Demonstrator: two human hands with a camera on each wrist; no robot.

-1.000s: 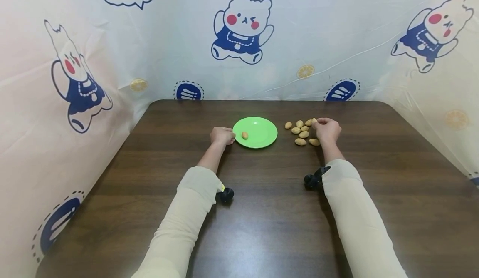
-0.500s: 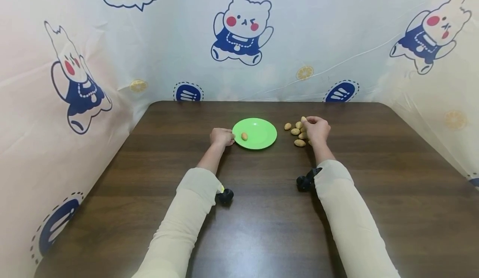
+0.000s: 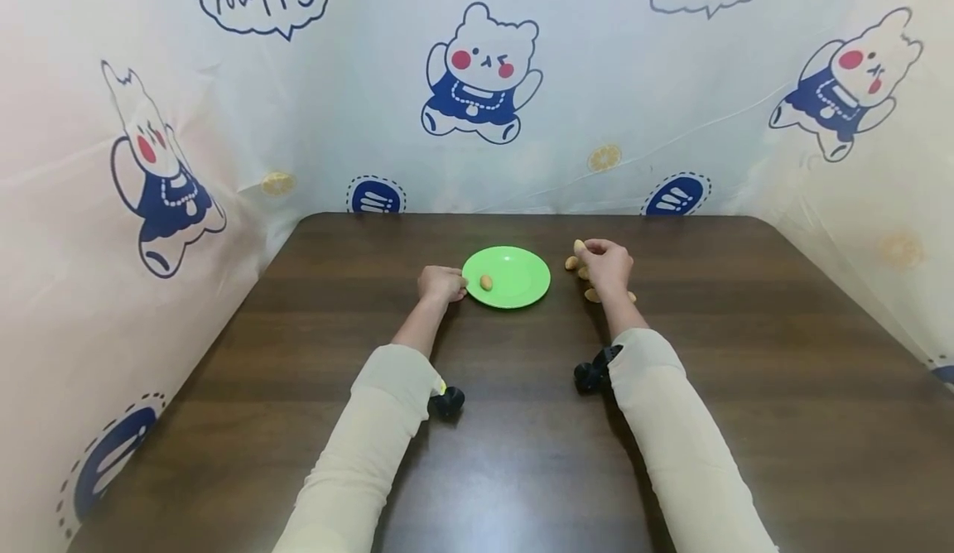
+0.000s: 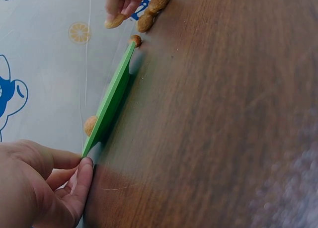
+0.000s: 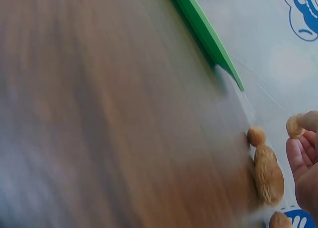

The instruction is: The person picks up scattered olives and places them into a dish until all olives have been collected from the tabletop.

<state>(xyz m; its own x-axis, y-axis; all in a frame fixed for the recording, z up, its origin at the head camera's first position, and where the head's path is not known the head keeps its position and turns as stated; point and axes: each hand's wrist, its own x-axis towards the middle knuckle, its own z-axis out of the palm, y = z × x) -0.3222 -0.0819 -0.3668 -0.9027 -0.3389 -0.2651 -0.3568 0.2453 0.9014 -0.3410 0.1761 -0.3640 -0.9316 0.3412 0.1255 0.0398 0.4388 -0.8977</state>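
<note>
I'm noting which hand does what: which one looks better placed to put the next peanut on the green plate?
Probably the right hand: it pinches a peanut to the right of the green plate, while the left hand is occupied gripping the plate's left edge.

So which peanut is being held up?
The peanut pinched by the right hand, up off the table. A second peanut sits on the green plate; the other visible peanuts lie on the table.
</note>
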